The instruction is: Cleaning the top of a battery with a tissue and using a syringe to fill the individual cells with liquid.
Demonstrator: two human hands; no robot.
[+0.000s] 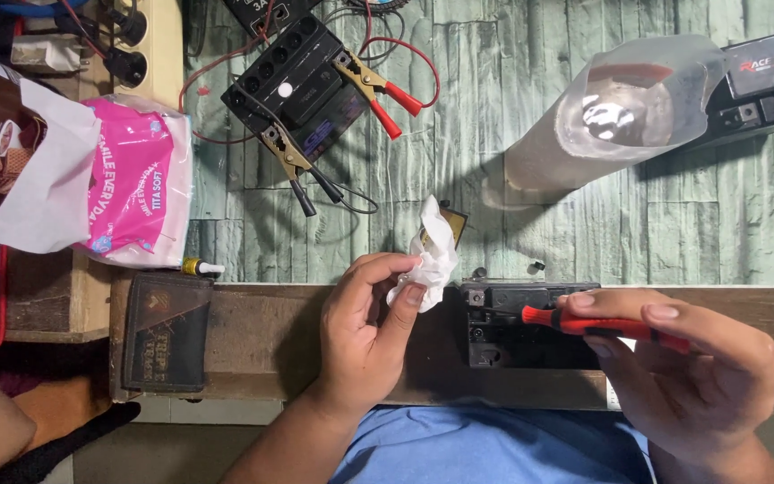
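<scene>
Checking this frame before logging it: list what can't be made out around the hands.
- Head view: the red tool's rear end is hidden in the right hand.
- The black battery's right side lies under that hand.
- The left hand's fingers cover part of the white tissue.

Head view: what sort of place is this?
Probably a small battery repair bench: a black battery wired with clamp leads, another black battery under the right hand holding a red screwdriver, the left hand pinching tissue.

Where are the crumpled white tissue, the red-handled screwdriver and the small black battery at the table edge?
crumpled white tissue (430, 251): head view, on its upper folds.
red-handled screwdriver (602, 326): head view, mid-handle.
small black battery (499, 336): head view, top face.
</scene>
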